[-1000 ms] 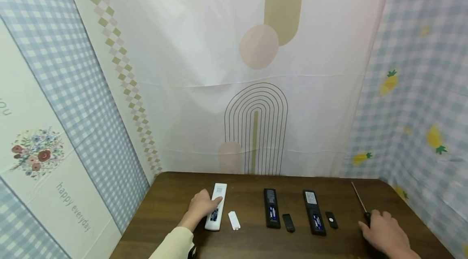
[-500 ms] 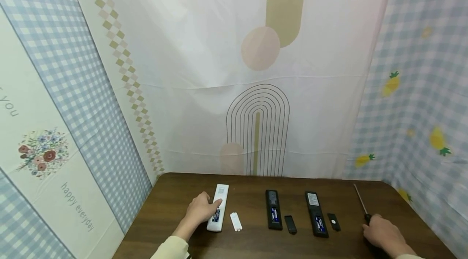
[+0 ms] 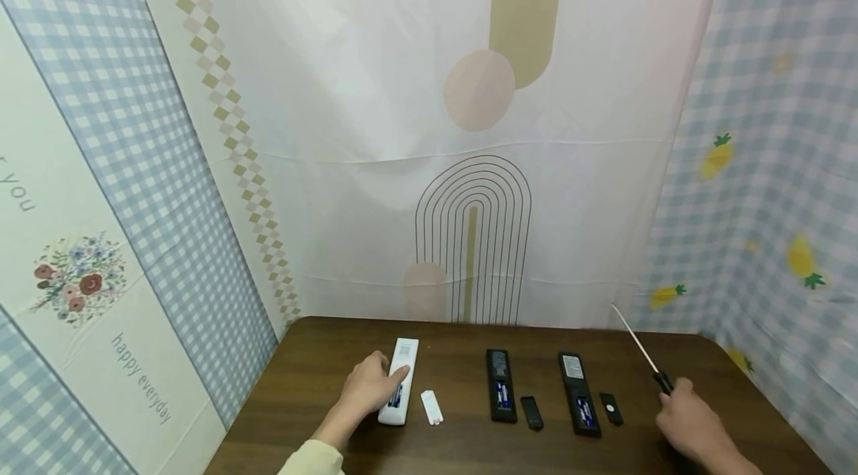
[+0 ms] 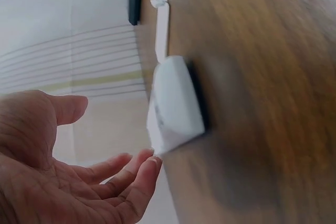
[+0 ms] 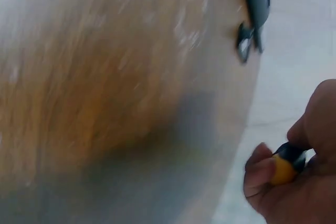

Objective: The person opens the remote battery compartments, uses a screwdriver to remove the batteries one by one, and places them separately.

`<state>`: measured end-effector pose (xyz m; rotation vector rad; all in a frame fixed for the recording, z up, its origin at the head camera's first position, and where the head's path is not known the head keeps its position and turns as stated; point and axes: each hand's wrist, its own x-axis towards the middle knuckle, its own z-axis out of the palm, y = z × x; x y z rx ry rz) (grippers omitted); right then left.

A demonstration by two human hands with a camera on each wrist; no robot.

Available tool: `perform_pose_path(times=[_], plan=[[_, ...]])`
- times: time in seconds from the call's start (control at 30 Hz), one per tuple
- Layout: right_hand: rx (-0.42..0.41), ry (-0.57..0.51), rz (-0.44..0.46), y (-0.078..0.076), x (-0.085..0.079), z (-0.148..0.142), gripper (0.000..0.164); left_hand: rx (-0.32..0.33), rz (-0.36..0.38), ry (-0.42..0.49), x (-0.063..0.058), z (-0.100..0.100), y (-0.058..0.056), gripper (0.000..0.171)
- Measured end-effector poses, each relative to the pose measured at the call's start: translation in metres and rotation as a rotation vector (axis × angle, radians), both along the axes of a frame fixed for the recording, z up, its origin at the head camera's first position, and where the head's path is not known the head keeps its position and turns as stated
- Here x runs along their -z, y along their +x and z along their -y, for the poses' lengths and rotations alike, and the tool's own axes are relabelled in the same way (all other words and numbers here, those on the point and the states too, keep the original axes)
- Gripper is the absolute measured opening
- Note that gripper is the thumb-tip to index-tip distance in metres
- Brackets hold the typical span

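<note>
A white remote control lies face down at the left of the table, its battery bay showing batteries. My left hand is beside and over it; in the left wrist view the thumb stands apart and loosely bent fingertips are right at the edge of the remote. Next to it lies its white battery cover. My right hand grips a screwdriver by its handle, the shaft raised and pointing away to the far left. In the right wrist view the handle end shows black and yellow inside curled fingers.
Two black remotes with batteries showing lie face down, one mid-table and one farther right. Their black covers lie beside them, the middle cover and the right cover. A fabric backdrop hangs behind the table.
My right hand has lifted the screwdriver from the table, its tip swinging up and left. My left hand has hardly moved at the white remote.
</note>
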<state>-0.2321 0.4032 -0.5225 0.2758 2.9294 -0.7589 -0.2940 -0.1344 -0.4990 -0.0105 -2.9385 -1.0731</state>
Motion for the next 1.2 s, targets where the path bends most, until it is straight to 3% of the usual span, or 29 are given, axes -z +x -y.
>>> perform_pose_path(times=[0.17,0.33,0.6,0.7,0.8,0.97,1.2], plan=[[-0.113,-0.016,-0.157,0.004,-0.021,0.042,0.024,0.029,-0.030,0.016,-0.003,-0.009,0.002,0.061],[-0.243,0.005,-0.248,0.017,-0.047,0.093,0.015,0.061,-0.054,0.051,-0.002,-0.014,0.004,0.056],[-0.315,0.004,-0.299,0.022,-0.059,0.125,0.017,0.143,-0.075,0.145,-0.006,-0.018,0.007,0.052],[-0.334,0.000,-0.326,0.023,-0.059,0.131,0.013,0.182,-0.113,0.228,-0.009,-0.025,0.007,0.045],[-0.370,0.010,-0.373,0.023,-0.060,0.139,0.013,0.248,-0.141,0.368,-0.012,-0.038,0.006,0.040],[-0.476,0.040,-0.473,0.024,-0.064,0.156,0.016,0.371,-0.117,0.619,-0.021,-0.060,0.003,0.040],[-0.566,0.051,-0.521,0.029,-0.067,0.171,0.017,0.326,-0.153,0.871,-0.036,-0.076,-0.004,0.032]])
